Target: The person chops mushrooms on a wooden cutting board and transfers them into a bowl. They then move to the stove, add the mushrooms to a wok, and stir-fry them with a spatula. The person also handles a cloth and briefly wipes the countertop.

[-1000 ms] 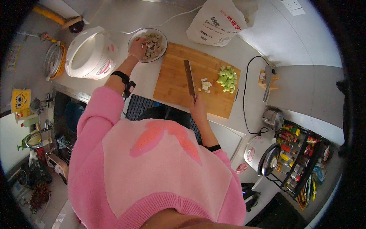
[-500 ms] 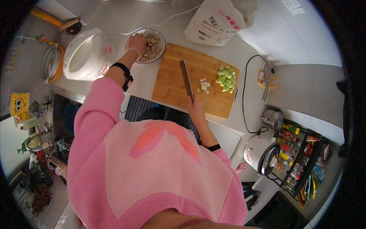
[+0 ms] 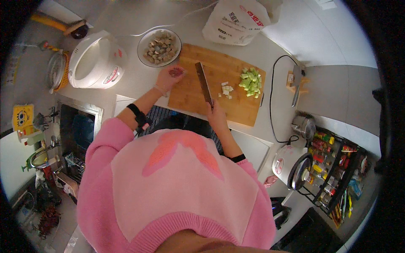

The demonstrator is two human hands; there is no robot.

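Note:
In my right hand [image 3: 217, 117] is the handle of a kitchen knife [image 3: 203, 82], its long blade pointing away from me over the wooden cutting board [image 3: 190, 99]. My left hand [image 3: 167, 80] is curled round a small dark brownish-red piece [image 3: 175, 73] at the board's left edge; its exact kind is unclear. Just beyond that hand stands a white bowl [image 3: 143, 58] with greyish-brown chunks [image 3: 161, 48] in it. Small white diced pieces [image 3: 226, 90] lie on the board right of the blade. Farther right is a heap of pale green chopped vegetable [image 3: 250, 82].
A white rice cooker [image 3: 95, 63] stands left of the bowl, and a white plastic bag [image 3: 234, 25] behind the board. To the right are a black cord [image 3: 271, 99], a metal pot [image 3: 303, 126], a white electric pot [image 3: 287, 164] and a rack of bottles [image 3: 325, 168]. A sink [image 3: 80, 126] is at left.
My left hand has come out of the bowl toward me and right, to the board's left edge, with a brownish piece in it. My right hand still holds the knife in nearly the same place.

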